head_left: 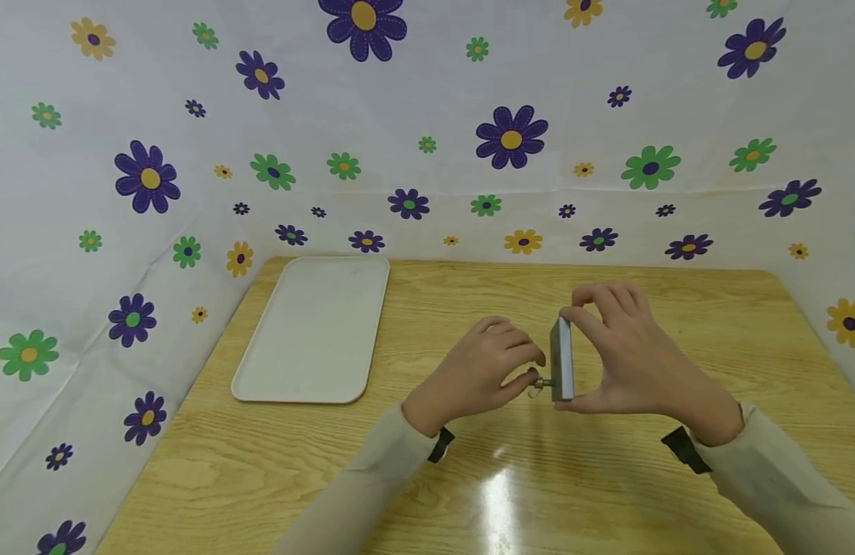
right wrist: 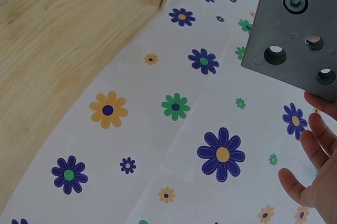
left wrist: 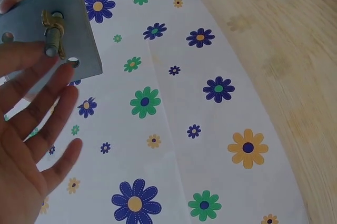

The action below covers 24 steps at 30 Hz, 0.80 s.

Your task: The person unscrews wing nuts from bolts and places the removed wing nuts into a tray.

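My right hand (head_left: 638,354) holds a grey metal plate (head_left: 564,358) upright by its upper and lower edges, between thumb and fingers. In the left wrist view, a threaded bolt (left wrist: 52,42) sticks out of the plate's face, carrying a brass-coloured wing nut (left wrist: 59,22). My left hand (head_left: 486,366) is at the bolt's free end, its thumb and forefinger close around the tip without covering the wing nut; the other fingers spread loosely. Whether they touch the bolt is unclear. The right wrist view shows the plate's other face, with a hex-socket bolt head (right wrist: 295,1) and several round holes.
A white rectangular tray (head_left: 312,331) lies on the wood-grain table (head_left: 260,462), toward the back left. White flower-printed cloth (head_left: 427,100) hangs behind the table and along its sides. Both wrists wear dark straps.
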### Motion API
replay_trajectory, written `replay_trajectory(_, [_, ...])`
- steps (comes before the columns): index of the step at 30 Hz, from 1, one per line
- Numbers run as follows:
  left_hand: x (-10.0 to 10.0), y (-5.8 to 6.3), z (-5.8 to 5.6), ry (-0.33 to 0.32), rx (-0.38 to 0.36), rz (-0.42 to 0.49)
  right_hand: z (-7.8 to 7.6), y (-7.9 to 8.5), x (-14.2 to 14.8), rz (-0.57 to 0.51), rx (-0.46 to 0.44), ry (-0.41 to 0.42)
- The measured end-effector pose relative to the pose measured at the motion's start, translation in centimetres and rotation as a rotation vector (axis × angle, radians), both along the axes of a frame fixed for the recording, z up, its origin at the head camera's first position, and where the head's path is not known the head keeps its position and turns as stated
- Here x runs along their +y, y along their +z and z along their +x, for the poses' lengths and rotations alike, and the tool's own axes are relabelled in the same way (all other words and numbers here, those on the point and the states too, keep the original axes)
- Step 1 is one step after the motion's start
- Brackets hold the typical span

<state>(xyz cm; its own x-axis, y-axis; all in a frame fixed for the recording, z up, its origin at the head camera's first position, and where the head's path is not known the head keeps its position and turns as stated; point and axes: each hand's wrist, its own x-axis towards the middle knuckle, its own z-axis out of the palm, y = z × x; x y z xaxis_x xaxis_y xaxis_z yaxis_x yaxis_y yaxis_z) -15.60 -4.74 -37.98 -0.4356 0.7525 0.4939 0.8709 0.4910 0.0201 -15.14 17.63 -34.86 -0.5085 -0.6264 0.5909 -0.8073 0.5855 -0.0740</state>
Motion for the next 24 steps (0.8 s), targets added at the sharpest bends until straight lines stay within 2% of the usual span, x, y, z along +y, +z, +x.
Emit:
replay_trajectory(5, [-0.2, -0.21, 0.42, -0.029, 0.064, -0.006, 0.07, -0.01, 0.11, 0.01, -0.002, -0.017])
replay_trajectory(8, [-0.21, -0.33, 0.55, -0.027, 0.075, -0.021, 0.08, 0.0, 0.12, 0.011, 0.0, -0.021])
replay_trajectory(12, [-0.14, -0.41, 0.46, -0.024, 0.043, -0.03, 0.04, 0.03, 0.03, 0.008, 0.01, -0.014])
replay_trajectory(18, [-0.06, -0.54, 0.22, -0.044, -0.048, -0.004, 0.01, -0.04, 0.02, 0.006, 0.009, -0.008])
replay_trajectory(24, [0.18, -0.67, 0.17, -0.049, -0.077, -0.033, -0.05, -0.07, 0.08, 0.009, -0.001, -0.007])
